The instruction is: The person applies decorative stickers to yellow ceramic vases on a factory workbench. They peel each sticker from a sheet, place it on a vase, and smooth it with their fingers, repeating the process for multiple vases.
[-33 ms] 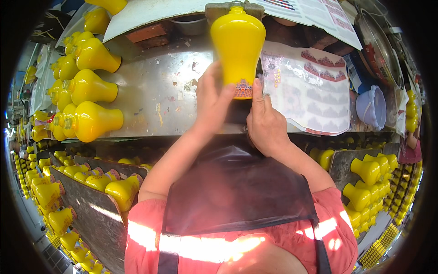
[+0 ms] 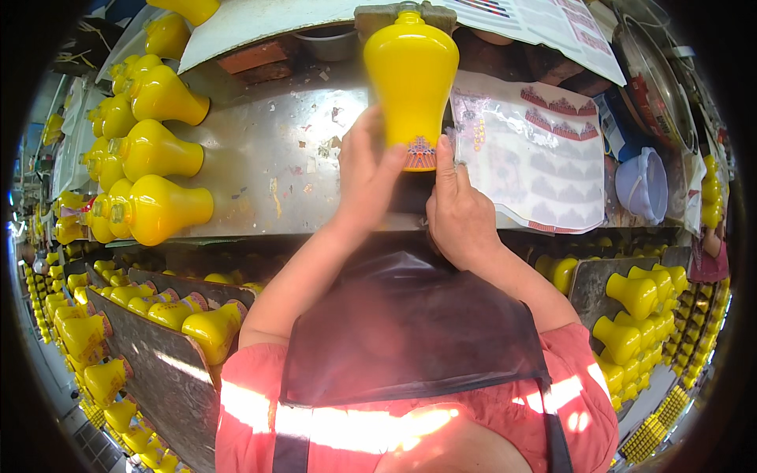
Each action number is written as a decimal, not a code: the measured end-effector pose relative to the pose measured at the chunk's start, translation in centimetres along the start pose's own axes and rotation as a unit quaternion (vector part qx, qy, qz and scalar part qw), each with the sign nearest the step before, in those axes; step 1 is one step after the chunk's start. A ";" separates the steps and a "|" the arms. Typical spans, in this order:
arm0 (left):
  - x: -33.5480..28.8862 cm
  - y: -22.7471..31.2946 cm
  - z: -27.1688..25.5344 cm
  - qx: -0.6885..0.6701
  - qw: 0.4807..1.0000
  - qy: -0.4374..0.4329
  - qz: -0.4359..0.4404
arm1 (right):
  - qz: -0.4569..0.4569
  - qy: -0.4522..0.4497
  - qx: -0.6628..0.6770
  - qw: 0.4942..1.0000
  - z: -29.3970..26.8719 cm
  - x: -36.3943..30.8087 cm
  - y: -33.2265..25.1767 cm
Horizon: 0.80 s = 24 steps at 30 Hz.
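A glossy yellow vase (image 2: 412, 79) lies in the middle, its narrow neck away from me against a grey metal block (image 2: 371, 17) and its base toward me. Round its base runs a patterned decal (image 2: 421, 151) in red and blue. My left hand (image 2: 364, 180) is closed on the left side of the lower vase, thumb beside the decal. My right hand (image 2: 464, 217) touches the right side of the base with its index finger straight and its other fingers curled. What lies under the vase is mostly hidden.
A sheet of decals (image 2: 560, 169) lies to the right, a lilac bucket (image 2: 643, 185) beyond it. Several yellow vases (image 2: 169, 209) lie at the table's left. Boards of vases stand left (image 2: 158, 355) and right (image 2: 587, 288) of me. Bricks (image 2: 256, 59) sit at the back.
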<state>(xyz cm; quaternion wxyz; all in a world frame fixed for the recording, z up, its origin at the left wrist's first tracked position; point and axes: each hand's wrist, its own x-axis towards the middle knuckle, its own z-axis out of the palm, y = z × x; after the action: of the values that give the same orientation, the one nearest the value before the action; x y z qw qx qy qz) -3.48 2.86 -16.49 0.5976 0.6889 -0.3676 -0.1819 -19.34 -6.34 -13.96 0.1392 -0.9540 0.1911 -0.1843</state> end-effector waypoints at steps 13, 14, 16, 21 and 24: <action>0.1 0.2 -0.4 -0.111 0.992 -0.026 -0.054 | 0.376 0.024 0.398 0.837 -4.7 3.5 3.5; 0.2 0.2 -0.5 -0.100 0.993 -0.036 -0.049 | 0.393 0.067 0.479 0.782 -5.2 4.2 4.0; 0.3 0.3 -0.6 -0.100 0.993 -0.044 -0.045 | 0.292 0.041 0.580 0.759 -6.0 4.8 4.4; 0.3 0.7 -1.0 -0.150 0.983 -0.043 -0.093 | 0.005 0.012 0.275 0.961 -6.2 6.4 2.2; 0.4 0.8 -0.8 -0.170 0.981 -0.020 -0.087 | -0.069 0.119 0.096 0.986 -6.5 7.9 0.8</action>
<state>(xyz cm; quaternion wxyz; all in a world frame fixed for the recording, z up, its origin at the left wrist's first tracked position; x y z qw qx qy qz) -2.93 3.13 -15.52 0.6805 0.6025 -0.2819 -0.3074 -15.44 -11.63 -6.08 0.1931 -0.9185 0.1214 -0.3231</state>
